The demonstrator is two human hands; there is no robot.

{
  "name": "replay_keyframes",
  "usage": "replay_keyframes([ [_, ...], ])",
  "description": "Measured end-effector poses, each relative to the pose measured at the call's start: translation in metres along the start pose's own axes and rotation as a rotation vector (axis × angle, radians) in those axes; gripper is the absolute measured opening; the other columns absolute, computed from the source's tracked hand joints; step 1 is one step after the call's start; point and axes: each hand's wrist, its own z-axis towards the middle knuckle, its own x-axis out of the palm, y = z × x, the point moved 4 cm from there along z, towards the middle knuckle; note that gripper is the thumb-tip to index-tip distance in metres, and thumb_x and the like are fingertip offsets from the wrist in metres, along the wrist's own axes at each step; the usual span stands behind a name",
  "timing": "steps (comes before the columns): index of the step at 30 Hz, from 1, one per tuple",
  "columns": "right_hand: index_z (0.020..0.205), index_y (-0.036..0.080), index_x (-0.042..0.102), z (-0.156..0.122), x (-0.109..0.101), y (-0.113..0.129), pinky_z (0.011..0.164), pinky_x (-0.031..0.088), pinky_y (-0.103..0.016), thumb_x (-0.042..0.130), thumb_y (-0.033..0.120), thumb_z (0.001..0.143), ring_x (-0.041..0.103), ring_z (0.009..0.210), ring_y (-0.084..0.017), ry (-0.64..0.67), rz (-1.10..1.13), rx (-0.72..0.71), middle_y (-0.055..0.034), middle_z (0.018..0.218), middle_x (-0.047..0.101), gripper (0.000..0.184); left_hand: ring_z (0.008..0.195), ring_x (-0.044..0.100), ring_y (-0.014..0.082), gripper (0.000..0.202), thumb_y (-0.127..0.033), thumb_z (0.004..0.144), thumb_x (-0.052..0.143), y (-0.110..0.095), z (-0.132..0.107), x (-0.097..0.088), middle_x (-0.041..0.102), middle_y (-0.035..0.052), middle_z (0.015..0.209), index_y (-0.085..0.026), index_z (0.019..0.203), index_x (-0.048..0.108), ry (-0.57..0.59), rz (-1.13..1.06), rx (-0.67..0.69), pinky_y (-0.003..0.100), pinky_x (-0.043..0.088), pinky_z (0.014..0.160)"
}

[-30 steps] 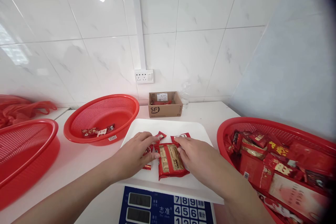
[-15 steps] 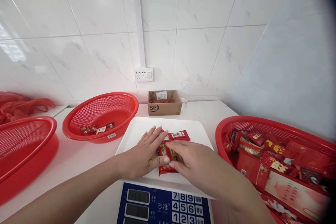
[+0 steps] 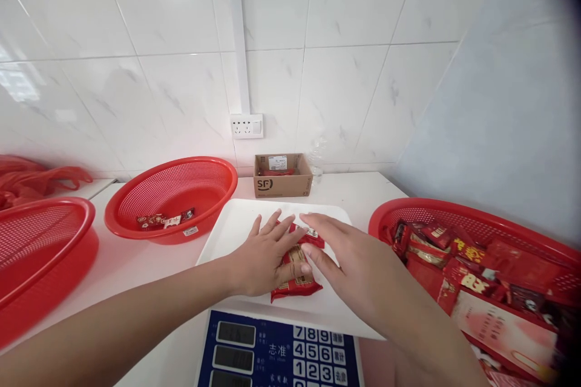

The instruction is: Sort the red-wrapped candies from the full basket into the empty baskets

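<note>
A small heap of red snack packets (image 3: 296, 275) lies on the white weighing tray (image 3: 236, 224) of an electronic scale (image 3: 276, 357). My left hand (image 3: 265, 254) lies flat over the left side of the heap, fingers spread, thumb pressing on the large packet. My right hand (image 3: 347, 257) hovers over the right side with fingers stretched out, touching the packets' edge. Neither hand grips anything. The smaller packets are mostly hidden beneath my hands.
A red basket (image 3: 476, 217) full of red packets stands at the right. A red mesh basket (image 3: 172, 187) with a few small packets sits at the back left, another red basket (image 3: 45, 242) at the far left. A small cardboard box (image 3: 281, 178) stands by the wall.
Both hands have pushed the scattered packets together into one heap at the tray's middle. Both hands now lie flatter, with fingers spread over the heap.
</note>
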Motion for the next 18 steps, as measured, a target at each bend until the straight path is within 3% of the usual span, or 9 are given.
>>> replay_keyframes([
  [7, 0.125, 0.023, 0.048, -0.001, -0.007, 0.001, 0.076, 0.053, -0.037, 0.039, 0.032, 0.090, 0.057, 0.105, -0.024, -0.116, -0.034, -0.002, -0.0062, 0.124, 0.056, 0.037, 0.137, 0.011, 0.0335, 0.065, -0.063, 0.084, 0.033, -0.005, 0.009, 0.001, 0.020, 0.0052, 0.151, -0.030, 0.139, 0.028, 0.028, 0.001, 0.032, 0.059, 0.012, 0.106],
  [13, 0.129, 0.021, 0.047, -0.001, -0.007, -0.001, 0.081, 0.051, -0.039, 0.039, 0.031, 0.090, 0.056, 0.107, -0.025, -0.090, -0.045, 0.021, -0.0083, 0.125, 0.055, 0.041, 0.137, 0.015, 0.0275, 0.063, -0.061, 0.086, 0.030, 0.009, 0.010, -0.003, 0.024, 0.0079, 0.149, -0.027, 0.140, 0.029, 0.000, 0.004, 0.094, 0.051, 0.015, 0.108],
  [18, 0.130, 0.024, 0.045, -0.002, -0.006, 0.001, 0.084, 0.049, -0.042, 0.039, 0.033, 0.091, 0.055, 0.108, -0.025, -0.068, -0.031, 0.010, -0.0069, 0.126, 0.054, 0.041, 0.136, 0.017, 0.0271, 0.066, -0.062, 0.086, 0.029, 0.024, 0.011, -0.008, 0.026, 0.0086, 0.148, -0.026, 0.141, 0.028, -0.022, 0.008, 0.047, 0.049, 0.017, 0.108],
])
